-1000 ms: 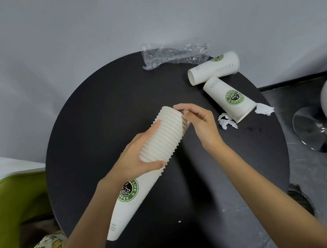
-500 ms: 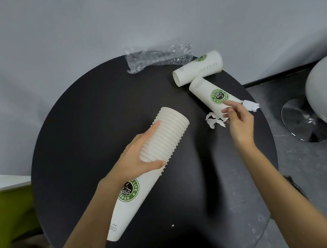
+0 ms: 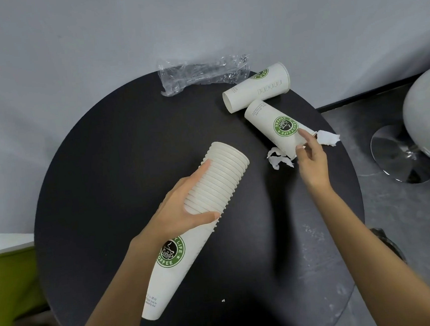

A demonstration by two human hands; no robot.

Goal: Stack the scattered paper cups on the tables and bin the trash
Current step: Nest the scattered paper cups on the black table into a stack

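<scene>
Holds a ribbed stack of paper cups (image 3: 225, 172) at frame centre, left hand (image 3: 184, 212) grip wrapped round the nested rims, smooth logo end slanting toward lower left. Touches, with right hand (image 3: 312, 159) fingertips, the rolled rim of a lying cup (image 3: 270, 124) right of centre; cannot tell whether that grip is clenched. Beside it, torn white paper scraps (image 3: 278, 160). Above, a second lying cup (image 3: 254, 89) and crinkled clear plastic wrap (image 3: 201, 75), all on the round matte black worktop (image 3: 105, 172).
</scene>
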